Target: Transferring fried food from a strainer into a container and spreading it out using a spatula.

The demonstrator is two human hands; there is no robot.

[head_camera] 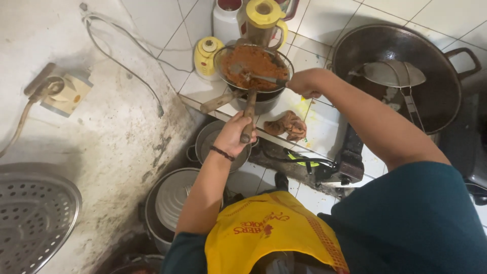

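Clenched: left hand (234, 133) grips the wooden handle (248, 115) of a wire strainer (253, 66), upper centre; right hand (303, 83) grasps a spoon (258, 77). Orange paste looks wet, heavy; handle stiff, probably the safest hold.

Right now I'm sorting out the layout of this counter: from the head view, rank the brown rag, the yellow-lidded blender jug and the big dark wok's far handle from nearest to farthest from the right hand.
1. Brown rag: on the tile just below the right hand.
2. Yellow-lidded blender jug: behind the pan, up and left of the hand.
3. Wok's far handle: at the far right edge.
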